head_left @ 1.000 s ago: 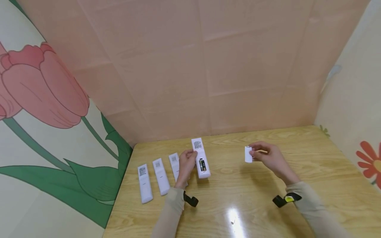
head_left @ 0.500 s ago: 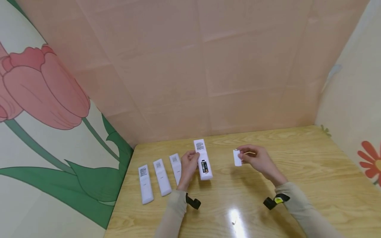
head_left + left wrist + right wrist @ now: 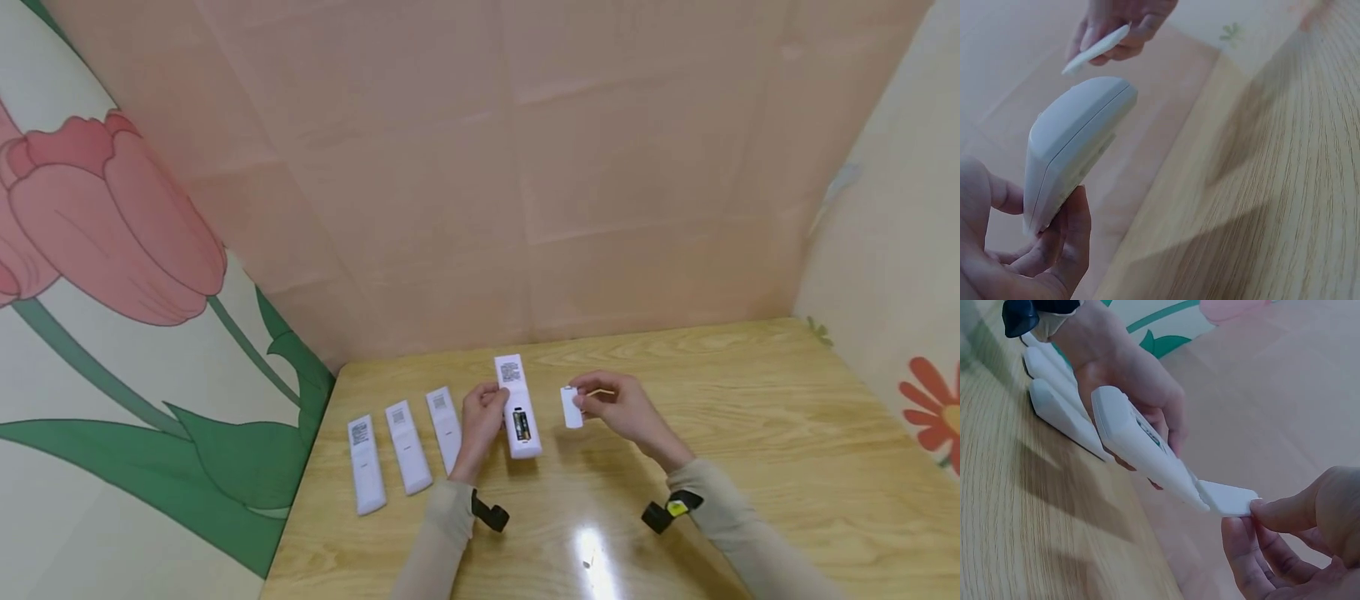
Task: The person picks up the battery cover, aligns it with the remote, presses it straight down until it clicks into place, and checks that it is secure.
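Observation:
My left hand (image 3: pixel 482 421) grips a white remote control (image 3: pixel 513 392) by its side, back toward the head camera and raised over the table. Its battery compartment (image 3: pixel 522 424) is uncovered, with dark batteries inside. To its right, my right hand (image 3: pixel 618 407) pinches a small white battery cover (image 3: pixel 572 407) between thumb and fingers. In the head view a narrow gap parts the cover from the remote. The left wrist view has the remote (image 3: pixel 1075 131) edge-on, with the cover (image 3: pixel 1097 50) beyond its end. In the right wrist view the cover (image 3: pixel 1230 499) overlaps the remote's far end.
Three more white remotes lie face down in a row on the left of the wooden table (image 3: pixel 720 392): one at the far left (image 3: pixel 366 467), one in the middle (image 3: pixel 408 450) and one (image 3: pixel 444 421) partly behind my left hand. A pink cloth (image 3: pixel 420 192) hangs behind the table.
My right hand has carried the battery cover leftward and slightly down, closer to the remote. The left hand has shifted a little to the right with the remote, still gripping it.

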Available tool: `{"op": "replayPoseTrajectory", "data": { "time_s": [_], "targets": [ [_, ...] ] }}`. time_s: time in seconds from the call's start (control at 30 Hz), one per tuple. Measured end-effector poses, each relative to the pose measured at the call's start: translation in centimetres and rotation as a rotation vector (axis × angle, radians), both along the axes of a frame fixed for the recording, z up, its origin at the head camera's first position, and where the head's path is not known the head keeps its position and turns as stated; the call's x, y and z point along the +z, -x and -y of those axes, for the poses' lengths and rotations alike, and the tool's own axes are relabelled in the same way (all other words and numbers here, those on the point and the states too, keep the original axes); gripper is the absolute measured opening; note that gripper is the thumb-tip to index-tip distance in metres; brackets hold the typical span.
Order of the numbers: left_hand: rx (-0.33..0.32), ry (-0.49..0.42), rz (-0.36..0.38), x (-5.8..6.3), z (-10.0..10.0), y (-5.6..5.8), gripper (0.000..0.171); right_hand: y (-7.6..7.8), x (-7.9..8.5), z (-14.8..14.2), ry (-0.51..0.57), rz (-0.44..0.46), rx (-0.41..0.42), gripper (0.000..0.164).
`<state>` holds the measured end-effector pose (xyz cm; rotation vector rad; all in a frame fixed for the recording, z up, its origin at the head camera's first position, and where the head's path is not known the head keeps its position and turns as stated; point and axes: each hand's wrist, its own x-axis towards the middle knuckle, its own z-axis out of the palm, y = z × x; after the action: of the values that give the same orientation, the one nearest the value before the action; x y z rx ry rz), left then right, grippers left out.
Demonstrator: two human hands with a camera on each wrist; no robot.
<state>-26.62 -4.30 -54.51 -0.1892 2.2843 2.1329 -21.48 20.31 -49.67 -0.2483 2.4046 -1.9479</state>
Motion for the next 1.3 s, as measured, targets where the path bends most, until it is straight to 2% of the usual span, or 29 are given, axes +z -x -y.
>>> {"op": "replayPoseTrajectory", "data": {
  "time_s": [0.13,0.37,0.67,1.3],
  "targets": [
    [0.005,0.004,0.015,0.0,0.0,-0.2,0.031,0.1,-0.1,0.6,0.002,0.004,0.0,0.027],
    [-0.001,-0.017,0.001,0.1,-0.4,-0.2,0.033,0.4,0.0,1.2,0.033,0.013,0.02,0.028],
    [-0.008,-0.015,-0.014,-0.4,-0.7,0.0,0.034,0.5,-0.1,2.0,0.041,0.026,0.054,0.027],
    [-0.015,-0.04,-0.013,0.0,-1.1,-0.6,0.033,0.6,0.0,3.6,0.04,0.033,0.077,0.025]
  ]
}}
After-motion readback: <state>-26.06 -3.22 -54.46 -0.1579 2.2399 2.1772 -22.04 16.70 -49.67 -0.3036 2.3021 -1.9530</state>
